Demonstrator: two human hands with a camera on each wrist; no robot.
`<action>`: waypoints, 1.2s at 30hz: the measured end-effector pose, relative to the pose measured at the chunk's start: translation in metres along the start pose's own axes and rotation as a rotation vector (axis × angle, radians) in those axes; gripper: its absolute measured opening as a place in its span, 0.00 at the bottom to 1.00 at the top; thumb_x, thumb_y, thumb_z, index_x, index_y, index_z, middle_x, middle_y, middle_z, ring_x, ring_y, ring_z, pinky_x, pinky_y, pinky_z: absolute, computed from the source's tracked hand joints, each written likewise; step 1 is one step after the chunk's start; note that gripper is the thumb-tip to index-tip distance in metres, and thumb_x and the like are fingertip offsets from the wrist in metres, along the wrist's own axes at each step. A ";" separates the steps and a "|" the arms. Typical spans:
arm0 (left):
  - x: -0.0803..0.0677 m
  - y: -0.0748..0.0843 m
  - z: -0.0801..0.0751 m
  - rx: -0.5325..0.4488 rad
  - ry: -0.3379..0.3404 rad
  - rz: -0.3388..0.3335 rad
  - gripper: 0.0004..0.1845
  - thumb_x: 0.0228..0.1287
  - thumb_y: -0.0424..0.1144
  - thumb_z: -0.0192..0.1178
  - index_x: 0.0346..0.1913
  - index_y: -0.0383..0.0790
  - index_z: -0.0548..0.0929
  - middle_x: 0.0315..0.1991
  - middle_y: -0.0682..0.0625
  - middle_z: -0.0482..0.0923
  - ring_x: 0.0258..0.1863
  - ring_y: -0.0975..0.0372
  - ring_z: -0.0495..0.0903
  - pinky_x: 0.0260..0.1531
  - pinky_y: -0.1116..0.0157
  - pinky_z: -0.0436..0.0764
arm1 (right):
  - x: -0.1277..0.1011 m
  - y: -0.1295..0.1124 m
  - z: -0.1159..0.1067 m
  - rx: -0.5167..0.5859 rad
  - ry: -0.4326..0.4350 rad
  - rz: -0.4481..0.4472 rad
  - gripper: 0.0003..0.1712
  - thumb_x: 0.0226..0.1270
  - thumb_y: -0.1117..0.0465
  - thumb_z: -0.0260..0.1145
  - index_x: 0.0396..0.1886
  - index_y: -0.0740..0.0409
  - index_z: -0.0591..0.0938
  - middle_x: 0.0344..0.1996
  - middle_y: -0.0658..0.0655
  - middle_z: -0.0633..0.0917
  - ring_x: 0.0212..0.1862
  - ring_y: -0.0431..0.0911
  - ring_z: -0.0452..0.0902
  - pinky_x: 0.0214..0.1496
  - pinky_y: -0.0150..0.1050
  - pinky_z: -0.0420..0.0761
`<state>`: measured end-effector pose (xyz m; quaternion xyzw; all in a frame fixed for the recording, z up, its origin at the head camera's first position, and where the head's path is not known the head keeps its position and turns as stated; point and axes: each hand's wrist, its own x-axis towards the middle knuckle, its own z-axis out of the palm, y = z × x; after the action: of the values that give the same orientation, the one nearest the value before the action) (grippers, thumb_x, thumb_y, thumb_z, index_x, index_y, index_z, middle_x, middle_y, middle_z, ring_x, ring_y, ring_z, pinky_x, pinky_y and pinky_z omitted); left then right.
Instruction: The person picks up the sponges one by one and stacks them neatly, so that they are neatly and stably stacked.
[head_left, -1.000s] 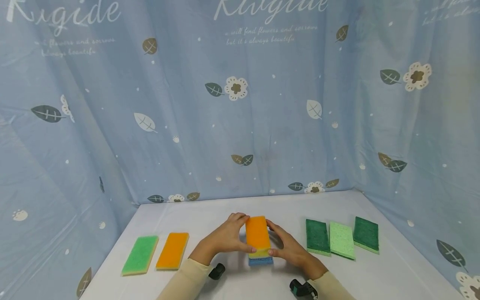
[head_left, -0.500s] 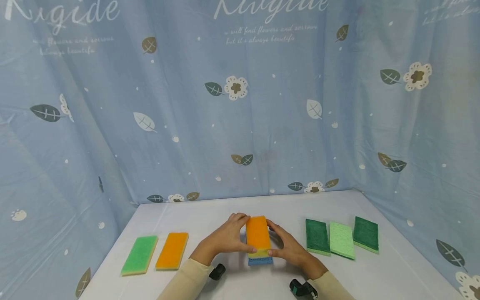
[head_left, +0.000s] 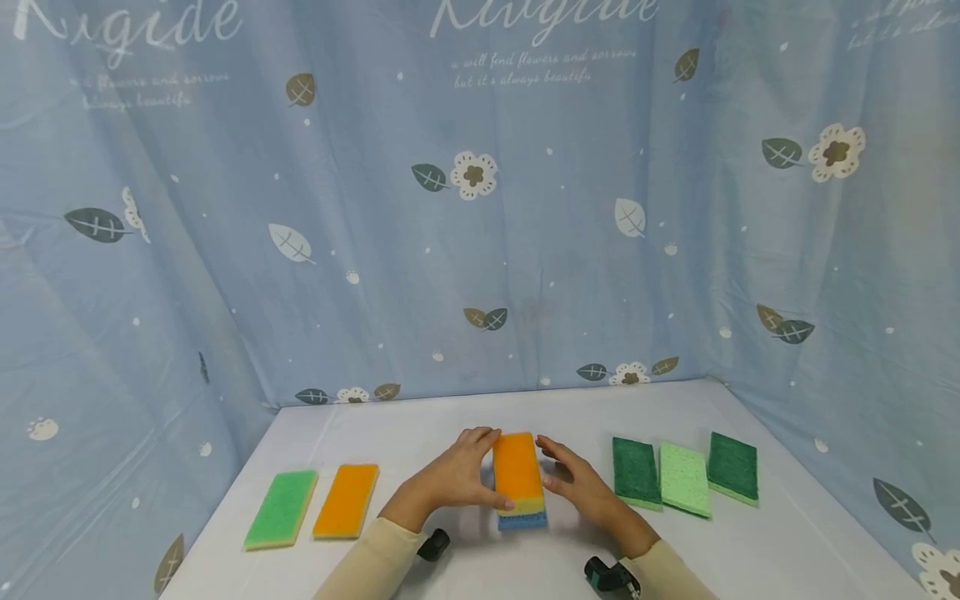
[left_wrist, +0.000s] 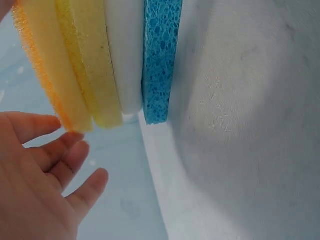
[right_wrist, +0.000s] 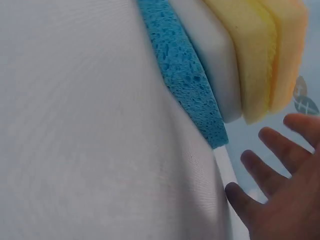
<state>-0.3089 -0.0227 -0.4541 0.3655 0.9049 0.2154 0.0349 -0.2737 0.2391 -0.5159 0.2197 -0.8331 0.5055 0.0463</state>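
Note:
Four layers would be too exact to count, so several sponges form a stack at the table's middle. On top lies an orange-faced sponge [head_left: 517, 467]. Beneath it come a yellow sponge [left_wrist: 97, 65], a white sponge [left_wrist: 125, 55] and, at the bottom, a porous blue sponge [left_wrist: 162, 60]. My left hand [head_left: 452, 475] holds the orange-faced sponge by its ends, thumb at the near edge and index finger at the far one; its other fingers are spread loosely. My right hand [head_left: 585, 492] is apart from the stack's right side, fingers spread and relaxed.
To the left lie a green sponge [head_left: 281, 510] and another orange sponge [head_left: 347, 502]. On the right are a dark green sponge [head_left: 636, 472], a light green one [head_left: 684, 480] and a second dark green one [head_left: 732, 467]. A blue patterned curtain [head_left: 375, 250] hangs behind the white table [head_left: 480, 575].
My right hand has let go of the orange-faced sponge and moved slightly right, away from the stack. The left hand and the stack look the same.

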 end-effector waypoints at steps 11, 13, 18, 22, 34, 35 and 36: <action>-0.011 -0.013 0.012 -0.205 0.009 -0.071 0.67 0.36 0.71 0.72 0.78 0.45 0.51 0.75 0.45 0.51 0.71 0.51 0.55 0.62 0.44 0.64 | 0.022 -0.033 -0.004 -0.047 0.135 0.190 0.27 0.65 0.48 0.68 0.55 0.63 0.80 0.30 0.51 0.80 0.33 0.51 0.78 0.34 0.42 0.83; -0.012 -0.014 0.015 -0.231 0.012 -0.083 0.67 0.37 0.70 0.73 0.78 0.45 0.50 0.75 0.45 0.51 0.70 0.51 0.57 0.62 0.44 0.65 | 0.024 -0.036 -0.003 -0.040 0.111 0.201 0.28 0.64 0.48 0.70 0.56 0.64 0.80 0.29 0.51 0.80 0.32 0.50 0.77 0.34 0.44 0.83; -0.012 -0.014 0.018 -0.241 0.019 -0.092 0.66 0.39 0.69 0.73 0.77 0.42 0.51 0.74 0.43 0.51 0.67 0.50 0.62 0.60 0.44 0.68 | 0.026 -0.039 0.000 -0.074 0.092 0.207 0.31 0.60 0.48 0.73 0.56 0.63 0.79 0.29 0.49 0.80 0.32 0.45 0.74 0.35 0.39 0.79; -0.011 -0.013 0.018 -0.227 0.020 -0.083 0.65 0.39 0.69 0.73 0.77 0.42 0.53 0.74 0.42 0.52 0.68 0.49 0.61 0.60 0.44 0.68 | 0.025 -0.041 0.000 -0.122 0.109 0.194 0.30 0.59 0.49 0.73 0.56 0.61 0.80 0.31 0.48 0.80 0.34 0.45 0.75 0.35 0.37 0.79; -0.021 -0.016 0.003 -0.115 -0.001 -0.083 0.64 0.40 0.72 0.70 0.77 0.44 0.54 0.74 0.47 0.54 0.71 0.52 0.56 0.63 0.46 0.65 | 0.018 -0.048 -0.011 -0.421 -0.132 0.002 0.52 0.58 0.31 0.65 0.74 0.56 0.64 0.73 0.55 0.60 0.70 0.57 0.58 0.64 0.62 0.64; -0.024 -0.019 0.000 -0.086 -0.001 -0.086 0.63 0.42 0.72 0.69 0.77 0.43 0.55 0.74 0.47 0.56 0.71 0.52 0.57 0.63 0.47 0.65 | 0.016 -0.049 -0.011 -0.472 -0.154 -0.007 0.53 0.58 0.29 0.63 0.75 0.56 0.63 0.74 0.54 0.58 0.72 0.56 0.55 0.65 0.62 0.63; -0.028 -0.022 -0.003 -0.062 0.002 -0.087 0.61 0.44 0.71 0.68 0.76 0.43 0.57 0.73 0.48 0.58 0.70 0.52 0.59 0.63 0.47 0.66 | 0.015 -0.050 -0.012 -0.516 -0.168 -0.018 0.54 0.58 0.27 0.62 0.75 0.56 0.63 0.75 0.54 0.57 0.73 0.55 0.53 0.66 0.62 0.61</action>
<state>-0.3034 -0.0568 -0.4637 0.3242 0.9129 0.2420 0.0547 -0.2682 0.2251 -0.4644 0.2490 -0.9334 0.2558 0.0359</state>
